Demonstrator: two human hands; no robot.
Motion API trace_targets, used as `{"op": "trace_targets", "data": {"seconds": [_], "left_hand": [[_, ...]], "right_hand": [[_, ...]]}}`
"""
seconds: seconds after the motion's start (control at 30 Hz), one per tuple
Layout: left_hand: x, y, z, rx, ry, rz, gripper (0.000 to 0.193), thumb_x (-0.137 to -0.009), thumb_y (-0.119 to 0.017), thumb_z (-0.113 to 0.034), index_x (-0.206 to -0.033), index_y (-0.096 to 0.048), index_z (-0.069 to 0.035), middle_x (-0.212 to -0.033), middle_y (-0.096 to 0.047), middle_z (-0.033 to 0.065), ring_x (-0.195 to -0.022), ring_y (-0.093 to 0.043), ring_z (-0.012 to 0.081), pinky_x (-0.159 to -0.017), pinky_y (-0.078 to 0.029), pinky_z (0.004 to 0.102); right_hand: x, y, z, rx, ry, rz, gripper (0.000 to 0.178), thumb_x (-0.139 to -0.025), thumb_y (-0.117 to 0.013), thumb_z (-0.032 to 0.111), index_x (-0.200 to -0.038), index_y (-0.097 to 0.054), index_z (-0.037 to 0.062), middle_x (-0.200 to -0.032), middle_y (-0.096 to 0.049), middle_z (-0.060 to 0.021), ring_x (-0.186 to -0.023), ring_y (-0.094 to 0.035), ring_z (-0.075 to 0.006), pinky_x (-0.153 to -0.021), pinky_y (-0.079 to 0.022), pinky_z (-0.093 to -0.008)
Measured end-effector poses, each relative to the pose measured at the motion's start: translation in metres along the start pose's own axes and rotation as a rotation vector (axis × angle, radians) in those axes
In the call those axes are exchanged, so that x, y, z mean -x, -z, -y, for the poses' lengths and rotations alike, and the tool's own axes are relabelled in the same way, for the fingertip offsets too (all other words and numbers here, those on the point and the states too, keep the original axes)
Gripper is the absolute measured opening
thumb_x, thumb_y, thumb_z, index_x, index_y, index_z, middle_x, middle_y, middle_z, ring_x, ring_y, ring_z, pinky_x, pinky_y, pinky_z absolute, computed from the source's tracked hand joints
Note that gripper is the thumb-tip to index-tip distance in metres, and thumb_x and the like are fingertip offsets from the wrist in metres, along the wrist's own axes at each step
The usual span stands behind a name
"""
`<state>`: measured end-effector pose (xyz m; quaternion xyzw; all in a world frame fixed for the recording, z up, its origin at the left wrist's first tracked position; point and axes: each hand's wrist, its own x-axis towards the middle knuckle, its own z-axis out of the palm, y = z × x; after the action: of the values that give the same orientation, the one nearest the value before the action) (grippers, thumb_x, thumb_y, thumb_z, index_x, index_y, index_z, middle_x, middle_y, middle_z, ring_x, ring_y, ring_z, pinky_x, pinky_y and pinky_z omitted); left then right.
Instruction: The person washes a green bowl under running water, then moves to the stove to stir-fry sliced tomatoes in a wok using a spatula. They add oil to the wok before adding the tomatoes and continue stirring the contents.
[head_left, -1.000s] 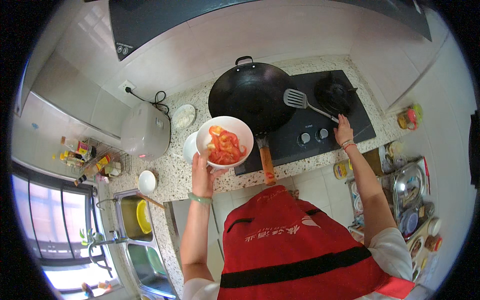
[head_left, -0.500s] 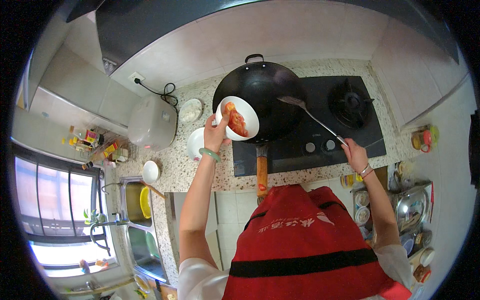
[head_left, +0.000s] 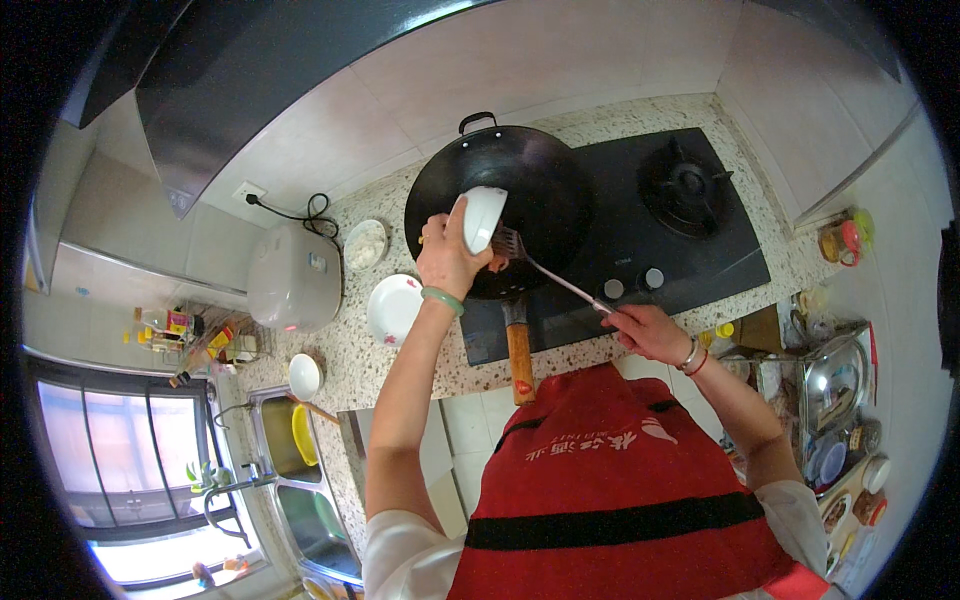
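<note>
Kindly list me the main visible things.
flat rectangular stove: 1, black, centre-right
round metal wok: 1, black, on stove
deep round bowl: 1, white, tilted over wok
slotted metal spatula: 1, silver, beside bowl
cut food: uncountable, reddish, below bowl
flat round plate: 1, white, left of wok
small round dish: 1, white, behind plate
rounded boxy appliance: 1, grey, left of dish
double-basin sink: 1, silver, lower left
cloth apron: 1, red, bottom
left hand: 1, bare, gripping bowl
right hand: 1, bare, gripping spatula
</note>
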<state>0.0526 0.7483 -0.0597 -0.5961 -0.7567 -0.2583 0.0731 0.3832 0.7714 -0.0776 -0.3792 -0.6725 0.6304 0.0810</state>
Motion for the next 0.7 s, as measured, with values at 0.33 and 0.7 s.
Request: {"op": "trace_targets", "data": {"seconds": [0.33, 0.7], "left_hand": [[-0.018, 0.026, 0.008, 0.0, 0.067, -0.232, 0.074, -0.061, -0.078, -0.02, -0.128, -0.048, -0.019, -0.111, -0.051, 0.015, -0.1, -0.053, 0.0336, -0.077, -0.05, 0.0401], [0.069, 0.058, 0.038, 1.341, 0.921, -0.012, 0.057, -0.082, -0.06, -0.021, -0.133, -0.035, -0.013, -0.118, -0.052, 0.0141, -0.098, -0.059, 0.0289, -0.065, -0.06, 0.0392]], "right_hand": [[0.026, 0.001, -0.001, 0.287, 0.142, -0.429, 0.028, -0.09, -0.057, 0.025, -0.102, -0.061, 0.0006, -0.058, -0.055, -0.0145, -0.048, -0.055, -0.0242, -0.047, -0.041, -0.0352], [0.056, -0.025, 0.036, 0.372, 0.32, -0.424, 0.036, -0.085, -0.064, 0.017, -0.118, -0.055, 0.0049, -0.071, -0.06, -0.0128, -0.056, -0.055, -0.0197, -0.051, -0.042, -0.0295]]}}
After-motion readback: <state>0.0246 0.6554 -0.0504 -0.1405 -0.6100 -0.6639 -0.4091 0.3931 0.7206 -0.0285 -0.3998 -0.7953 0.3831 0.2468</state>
